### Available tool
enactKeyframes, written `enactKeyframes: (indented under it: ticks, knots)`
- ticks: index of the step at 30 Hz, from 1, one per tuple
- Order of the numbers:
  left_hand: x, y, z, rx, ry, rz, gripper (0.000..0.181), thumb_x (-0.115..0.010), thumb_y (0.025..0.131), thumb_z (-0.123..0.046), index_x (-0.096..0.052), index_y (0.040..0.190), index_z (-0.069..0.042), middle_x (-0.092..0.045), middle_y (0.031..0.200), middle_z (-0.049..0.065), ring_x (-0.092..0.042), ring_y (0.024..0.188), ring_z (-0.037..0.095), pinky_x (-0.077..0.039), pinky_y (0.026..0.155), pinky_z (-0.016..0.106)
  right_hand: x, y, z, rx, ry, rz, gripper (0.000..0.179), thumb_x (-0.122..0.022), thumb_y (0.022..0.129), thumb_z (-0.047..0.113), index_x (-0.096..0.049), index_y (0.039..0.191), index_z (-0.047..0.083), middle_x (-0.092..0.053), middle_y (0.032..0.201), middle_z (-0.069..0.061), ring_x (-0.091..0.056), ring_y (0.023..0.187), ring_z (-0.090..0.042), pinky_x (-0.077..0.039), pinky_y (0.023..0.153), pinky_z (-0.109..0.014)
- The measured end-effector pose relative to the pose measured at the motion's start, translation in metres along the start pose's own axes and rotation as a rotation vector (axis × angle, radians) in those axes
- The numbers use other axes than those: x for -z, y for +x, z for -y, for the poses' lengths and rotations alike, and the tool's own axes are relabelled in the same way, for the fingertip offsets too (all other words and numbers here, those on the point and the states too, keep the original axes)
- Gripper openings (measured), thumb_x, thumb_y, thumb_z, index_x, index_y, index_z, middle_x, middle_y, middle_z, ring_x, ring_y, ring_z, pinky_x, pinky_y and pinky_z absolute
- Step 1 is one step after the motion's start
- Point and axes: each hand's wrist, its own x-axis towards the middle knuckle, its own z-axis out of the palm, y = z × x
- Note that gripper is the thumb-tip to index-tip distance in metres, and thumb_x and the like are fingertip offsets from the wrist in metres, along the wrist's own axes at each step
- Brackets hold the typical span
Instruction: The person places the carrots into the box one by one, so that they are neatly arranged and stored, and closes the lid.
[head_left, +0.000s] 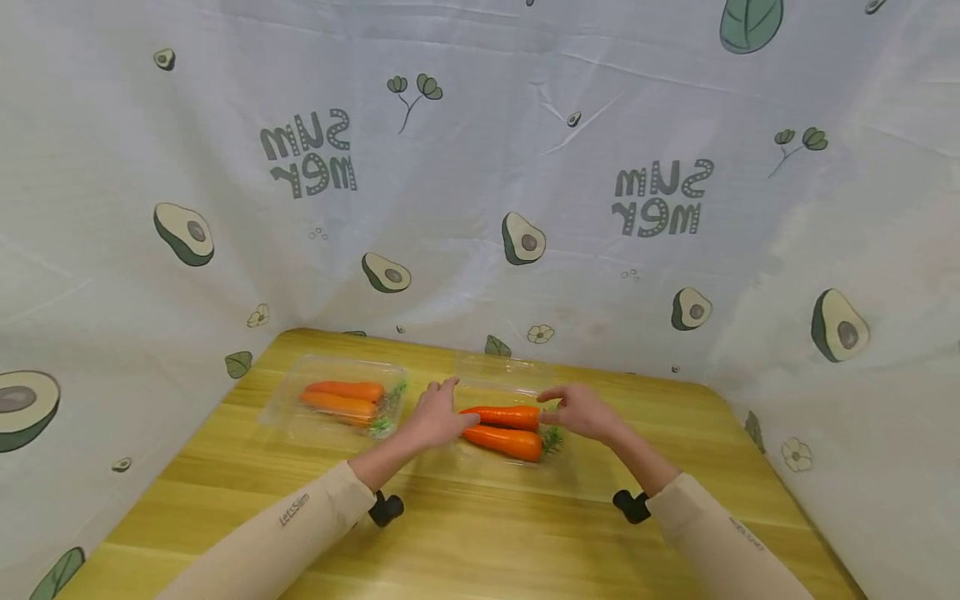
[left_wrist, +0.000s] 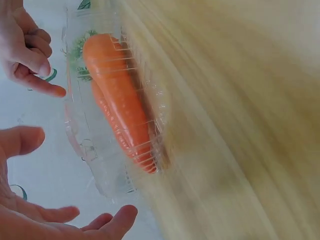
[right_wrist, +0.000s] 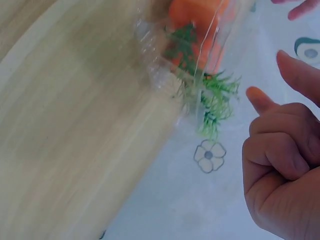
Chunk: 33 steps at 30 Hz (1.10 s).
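Two orange carrots [head_left: 510, 442] with feathery green tops [right_wrist: 215, 97] lie side by side in a clear plastic box [left_wrist: 97, 167]. Behind them the box's clear lid [head_left: 502, 371] is folded back. My left hand [head_left: 438, 419] hovers by the carrots' narrow ends, fingers spread, its thumb overlapping a tip in the head view. Over the leafy end is my right hand [head_left: 588, 414]; its index finger and thumb stick out, while the other fingers [right_wrist: 272, 150] curl into the palm around nothing. Both hands appear above the box's rim in the left wrist view.
Another clear box [head_left: 300, 429] with two more carrots [head_left: 341, 406] sits to the left on the wooden table [head_left: 480, 533]. A white curtain [head_left: 450, 183] printed with avocados hangs around the table's back and sides. Black wrist cameras [head_left: 386, 507] hang beneath both wrists.
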Motion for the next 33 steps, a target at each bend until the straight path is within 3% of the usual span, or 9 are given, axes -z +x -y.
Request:
enactKeyframes:
  ticks: [5, 11, 14, 17, 18, 25, 33]
  knots:
    - [-0.001, 0.025, 0.000, 0.085, -0.122, -0.043, 0.078, -0.061, 0.087, -0.036, -0.022, 0.146, -0.003, -0.027, 0.145, 0.023, -0.031, 0.131, 0.040, -0.033, 0.101, 0.053, 0.008, 0.011, -0.014, -0.062, 0.111, -0.090, 0.048, -0.065, 0.086, 0.032, -0.058, 0.125, 0.005, -0.058, 0.113, -0.018, -0.050, 0.079, -0.020, -0.041, 0.061, -0.030]
    - [-0.002, 0.052, 0.004, 0.196, -0.266, -0.062, 0.077, -0.058, 0.089, -0.033, -0.019, 0.146, 0.001, -0.027, 0.147, 0.022, -0.029, 0.132, 0.038, -0.031, 0.104, 0.051, 0.011, 0.028, -0.037, -0.152, 0.177, -0.159, 0.060, -0.062, 0.086, 0.042, -0.053, 0.129, 0.003, -0.049, 0.128, -0.022, -0.053, 0.102, -0.029, -0.046, 0.077, -0.040]
    - [-0.002, 0.061, 0.005, 0.233, -0.296, -0.048, 0.074, -0.058, 0.089, -0.031, -0.022, 0.144, 0.003, -0.029, 0.145, 0.023, -0.035, 0.129, 0.038, -0.035, 0.101, 0.050, 0.011, 0.036, -0.048, -0.219, 0.214, -0.171, 0.064, -0.062, 0.085, 0.046, -0.051, 0.131, 0.003, -0.060, 0.087, -0.014, -0.053, 0.068, -0.022, -0.045, 0.060, -0.034]
    - [-0.003, 0.071, 0.006, 0.270, -0.303, -0.028, 0.070, -0.057, 0.090, -0.027, -0.024, 0.143, 0.004, -0.033, 0.143, 0.022, -0.042, 0.123, 0.036, -0.041, 0.096, 0.048, 0.009, 0.042, -0.056, -0.295, 0.266, -0.170, 0.066, -0.063, 0.083, 0.049, -0.051, 0.131, 0.005, -0.036, 0.050, 0.002, -0.026, 0.042, -0.013, -0.030, 0.042, -0.028]
    - [-0.003, 0.074, 0.006, 0.286, -0.309, -0.020, 0.069, -0.057, 0.090, -0.026, -0.024, 0.143, 0.004, -0.033, 0.143, 0.021, -0.044, 0.120, 0.035, -0.043, 0.093, 0.047, 0.008, 0.043, -0.058, -0.310, 0.287, -0.159, 0.068, -0.063, 0.083, 0.050, -0.050, 0.132, 0.005, -0.025, 0.046, 0.004, -0.018, 0.039, -0.013, -0.026, 0.040, -0.028]
    - [-0.007, 0.090, 0.011, 0.353, -0.356, -0.004, 0.062, -0.057, 0.090, -0.017, -0.028, 0.142, 0.002, -0.037, 0.140, 0.017, -0.046, 0.099, 0.028, -0.044, 0.073, 0.040, -0.001, 0.050, -0.064, -0.374, 0.406, -0.137, 0.061, -0.063, 0.085, 0.044, -0.052, 0.130, 0.004, -0.024, 0.046, 0.004, -0.015, 0.039, -0.011, -0.024, 0.041, -0.027]
    - [-0.010, 0.097, 0.011, 0.334, -0.330, 0.028, 0.058, -0.056, 0.091, -0.012, -0.030, 0.140, 0.002, -0.041, 0.120, 0.014, -0.039, 0.078, 0.025, -0.034, 0.058, 0.033, -0.007, 0.054, -0.066, -0.386, 0.448, -0.124, 0.051, -0.060, 0.090, 0.032, -0.053, 0.127, -0.001, -0.025, 0.047, 0.003, -0.017, 0.040, -0.012, -0.022, 0.042, -0.027]
